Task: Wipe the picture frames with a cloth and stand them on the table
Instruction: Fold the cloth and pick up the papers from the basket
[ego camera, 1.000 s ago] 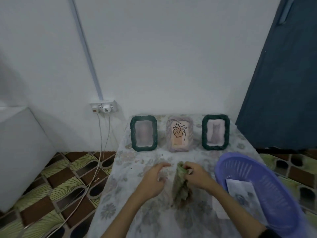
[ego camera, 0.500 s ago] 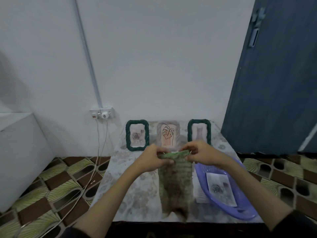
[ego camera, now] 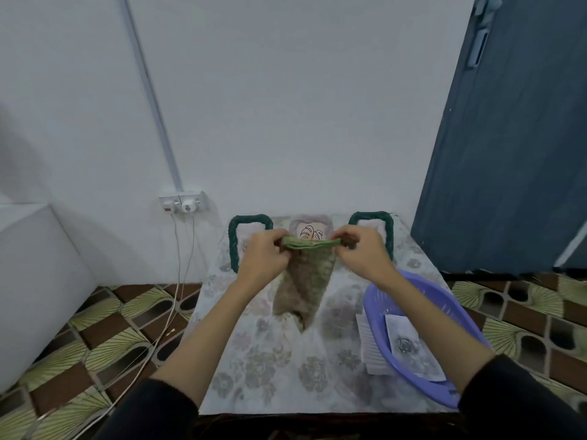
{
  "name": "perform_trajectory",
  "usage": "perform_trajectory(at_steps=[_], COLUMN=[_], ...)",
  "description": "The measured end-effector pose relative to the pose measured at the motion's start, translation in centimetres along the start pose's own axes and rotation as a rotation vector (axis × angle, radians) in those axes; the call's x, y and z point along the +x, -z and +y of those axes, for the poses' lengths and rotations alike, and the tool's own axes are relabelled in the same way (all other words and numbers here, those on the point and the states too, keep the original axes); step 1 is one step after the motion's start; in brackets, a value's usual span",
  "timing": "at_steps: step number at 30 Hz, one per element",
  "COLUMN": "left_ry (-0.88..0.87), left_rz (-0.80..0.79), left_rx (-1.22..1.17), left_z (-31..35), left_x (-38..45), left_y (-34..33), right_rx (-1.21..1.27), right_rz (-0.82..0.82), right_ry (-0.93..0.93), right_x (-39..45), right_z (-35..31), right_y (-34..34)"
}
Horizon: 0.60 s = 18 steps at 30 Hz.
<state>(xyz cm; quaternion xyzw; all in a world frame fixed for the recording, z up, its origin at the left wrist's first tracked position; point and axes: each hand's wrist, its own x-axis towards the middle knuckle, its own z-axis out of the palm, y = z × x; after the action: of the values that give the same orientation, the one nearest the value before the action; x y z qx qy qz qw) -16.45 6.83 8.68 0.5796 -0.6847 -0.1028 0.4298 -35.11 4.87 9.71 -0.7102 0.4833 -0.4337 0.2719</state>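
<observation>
A green-brown cloth (ego camera: pixel 303 281) hangs above the table, stretched between my hands. My left hand (ego camera: pixel 263 258) pinches its top left corner and my right hand (ego camera: pixel 362 252) pinches the top right corner. Three picture frames stand at the table's far edge against the wall. The left green frame (ego camera: pixel 235 239) and the right green frame (ego camera: pixel 382 223) are partly hidden by my hands. Between them the pale middle frame (ego camera: pixel 309 228) with a leaf drawing shows only its top above the cloth.
The table (ego camera: pixel 270 369) has a floral cover. A purple plastic basket (ego camera: pixel 413 312) with papers inside sits at its right edge. A wall socket (ego camera: pixel 184 204) with cables hangs at the left. A dark blue door (ego camera: pixel 508 154) stands at the right.
My hands lifted the cloth off the table and spread it out between them, raised in front of the frames. The view has pulled back from the table.
</observation>
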Motion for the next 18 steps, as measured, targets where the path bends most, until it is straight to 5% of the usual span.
perform_trajectory(at_steps=[5,12,18], left_ry=[-0.093,0.134,0.323], left_rz=[-0.044,-0.768,-0.715], left_rx=[0.053,0.364,0.115], left_z=[-3.1,-10.6,-10.8], left_x=[-2.7,-15.1,-15.4], left_y=[-0.9,-8.2,-8.3], right_rx=[-0.053,-0.388,-0.185], right_rz=[-0.150,-0.724,-0.714], right_ry=[0.028,-0.222,-0.320], right_x=[-1.7,-12.0,-12.1], right_z=[2.7,14.6,14.2], right_y=[-1.0,-8.0,-8.4])
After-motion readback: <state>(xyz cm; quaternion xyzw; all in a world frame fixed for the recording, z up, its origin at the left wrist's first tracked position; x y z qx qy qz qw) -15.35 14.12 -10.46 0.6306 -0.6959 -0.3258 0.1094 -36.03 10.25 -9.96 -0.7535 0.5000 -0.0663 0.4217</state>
